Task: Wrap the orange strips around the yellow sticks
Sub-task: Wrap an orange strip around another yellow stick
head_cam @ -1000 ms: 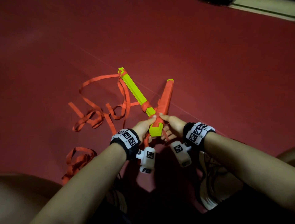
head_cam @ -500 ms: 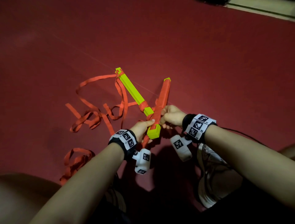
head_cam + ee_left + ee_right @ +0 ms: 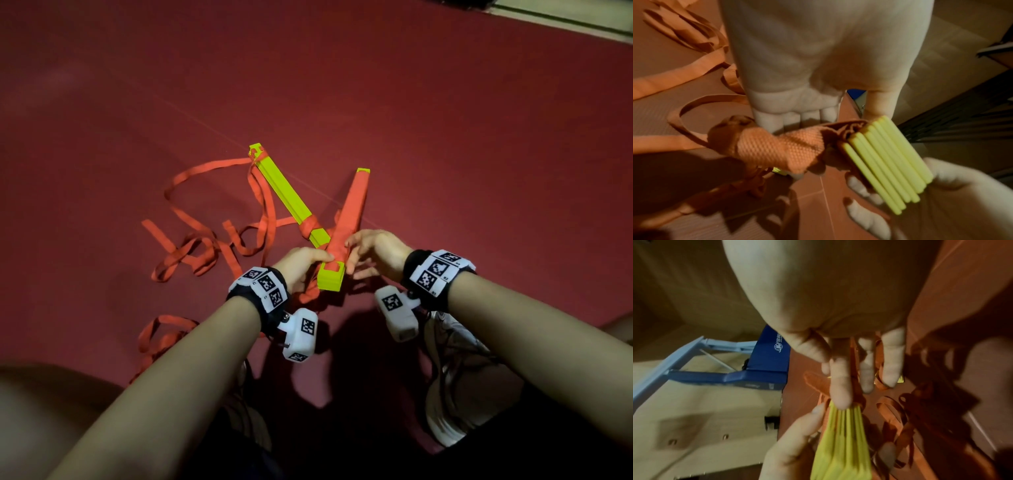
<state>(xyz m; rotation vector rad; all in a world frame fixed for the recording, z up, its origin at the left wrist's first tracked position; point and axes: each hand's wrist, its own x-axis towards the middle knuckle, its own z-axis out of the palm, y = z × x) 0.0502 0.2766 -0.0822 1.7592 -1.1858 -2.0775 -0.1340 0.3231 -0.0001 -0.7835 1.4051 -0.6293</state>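
Change since the earlier frames: the right hand (image 3: pixel 373 251) is coming back down the held bundle, from a closed grip on its wrapped middle to loosely spread fingers beside the near end; the head view is otherwise holding steady.

Item 1, held bundle of yellow sticks (image 3: pixel 331 279): it is being kept tilted above the red floor (image 3: pixel 445 137), its near end bare yellow, the rest running away from the person under a nearly full orange wrap (image 3: pixel 352 205). The left wrist view is showing the bare end as several flat sticks stacked side by side.

Item 2, left hand (image 3: pixel 301 262): it is pinching the bundle near its bare end, thumb lying over the last orange turn.

Item 3, right hand: its fingers are lying straight and relaxed against the wrap, one fingertip (image 3: pixel 840 400) touching the strip just above the yellow end; it is gripping nothing.

Item 4, second stick bundle (image 3: pixel 284 195): it is lying on the floor, crossing behind the held one, mostly bare, with orange only at its far tip and near the crossing.

Item 5, loose orange strips (image 3: pixel 205 246): they are trailing in loops to the left.

Assessment: the first wrap is probably being pressed down and finished at its end; the second bundle appears hardly begun.
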